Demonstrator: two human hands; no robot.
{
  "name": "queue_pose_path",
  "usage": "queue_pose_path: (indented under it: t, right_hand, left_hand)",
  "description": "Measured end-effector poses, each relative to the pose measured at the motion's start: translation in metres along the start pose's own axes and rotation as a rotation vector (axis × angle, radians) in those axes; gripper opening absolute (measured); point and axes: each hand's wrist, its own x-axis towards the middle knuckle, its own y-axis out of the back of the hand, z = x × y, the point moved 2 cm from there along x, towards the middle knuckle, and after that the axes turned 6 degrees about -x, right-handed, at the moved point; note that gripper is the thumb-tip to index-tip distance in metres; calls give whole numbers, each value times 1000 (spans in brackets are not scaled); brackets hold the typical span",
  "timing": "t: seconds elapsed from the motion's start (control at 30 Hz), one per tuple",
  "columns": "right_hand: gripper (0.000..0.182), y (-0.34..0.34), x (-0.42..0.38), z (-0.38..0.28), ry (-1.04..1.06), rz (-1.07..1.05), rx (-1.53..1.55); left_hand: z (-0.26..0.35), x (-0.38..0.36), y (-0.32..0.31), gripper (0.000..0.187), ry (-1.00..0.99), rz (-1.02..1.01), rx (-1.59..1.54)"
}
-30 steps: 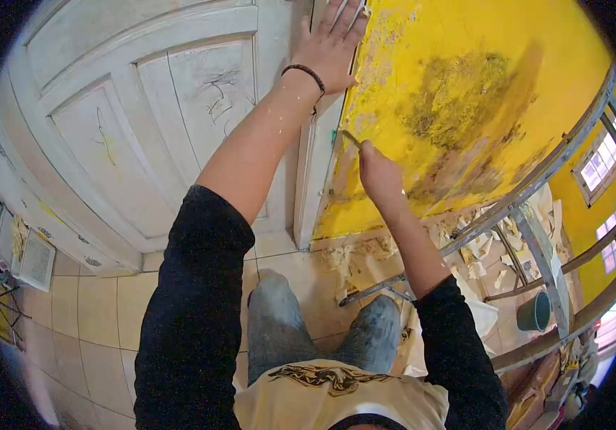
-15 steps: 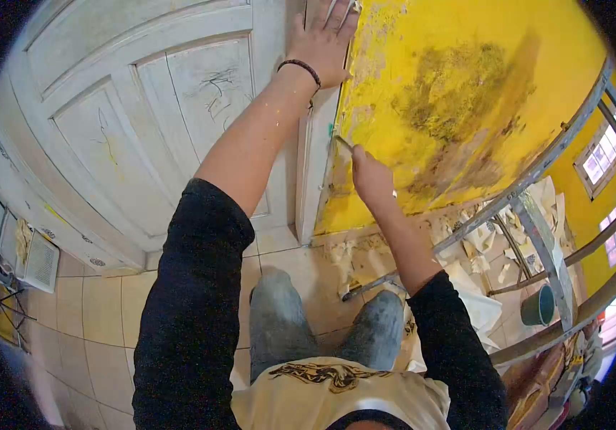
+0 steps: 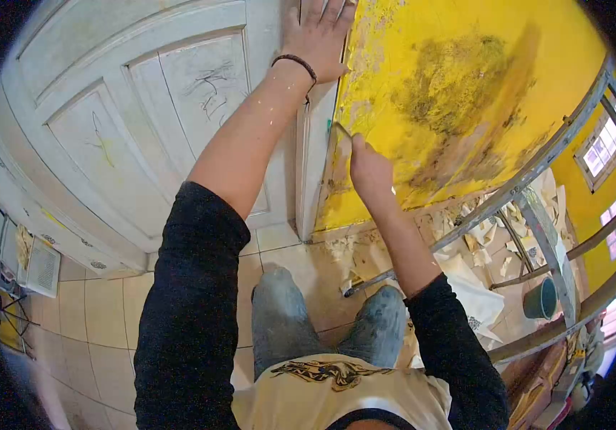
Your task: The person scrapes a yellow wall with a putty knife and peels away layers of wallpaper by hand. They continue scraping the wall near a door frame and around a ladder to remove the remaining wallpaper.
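Note:
My left hand lies open against the white door frame, fingers stretched upward, beside the edge of the yellow wall. Lower down, my right hand is closed around a scraper. Its thin metal blade points up and left and meets the wall where it joins the frame; the handle is mostly hidden in my fist. Along this edge the yellow paint is chipped and patchy. A large dark stain spreads over the wall to the right of my hands.
A metal ladder leans across the right side. Under it, peeled scraps litter the floor, near a green bucket. On the left stands a white panelled door. My knees are close below the wall.
The scraper and my right hand have moved slightly up along the wall's edge. My left hand stays on the frame, and the view has shifted a little.

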Motion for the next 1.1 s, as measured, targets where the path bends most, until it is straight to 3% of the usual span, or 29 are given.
queue_pose_path:
  t: [0.07, 0.13, 0.17, 0.23, 0.3, 0.43, 0.5, 0.53, 0.57, 0.67, 0.77, 0.97, 1.03, 1.1]
  right_hand:
    - [11, -14, -10, 3, 3, -9, -10]
    - [12, -11, -11, 1, 10, -10, -15]
    - [12, -6, -11, 0, 8, -10, -1]
    - [12, 9, -5, -2, 6, -4, 9]
    - [12, 23, 4, -3, 15, 108, 41]
    - [9, 7, -1, -1, 62, 126, 20]
    - [9, -18, -20, 3, 43, 62, -26]
    - [10, -24, -27, 5, 53, -11, -20]
    - [11, -30, -34, 6, 65, -82, -12]
    - [15, -54, -56, 17, 31, -75, 37]
    - [18, -10, -64, 15, -82, -18, 180]
    - [15, 13, -58, 26, -142, -13, 247]
    - [15, 5, -53, 28, -45, -8, 199]
    - [14, 1, -48, 30, -24, -34, 200]
  left_hand:
    - [-5, 2, -21, 115, -22, 45, -27]
    - [-11, 7, -39, 113, -101, 428, 158]
    - [-12, 10, -37, 113, -104, 432, 163]
    - [1, 3, 0, 111, 21, -4, -19]
    - [-1, 4, -7, 111, -5, 45, -63]
    - [1, 3, -5, 113, 15, 17, -21]
    - [-4, 3, -19, 100, -37, 210, 34]
    - [-9, 3, -38, 109, -91, 380, 23]
    - [-7, -2, -47, 109, -96, 385, 29]
    - [8, -39, -60, 90, -76, 390, -10]
    - [22, -88, -110, 70, -82, 467, -8]
    - [68, -176, -203, 60, 46, 254, -160]
    - [72, -184, -207, 57, 34, 184, -177]
    - [62, -187, -205, 56, 9, 111, -412]
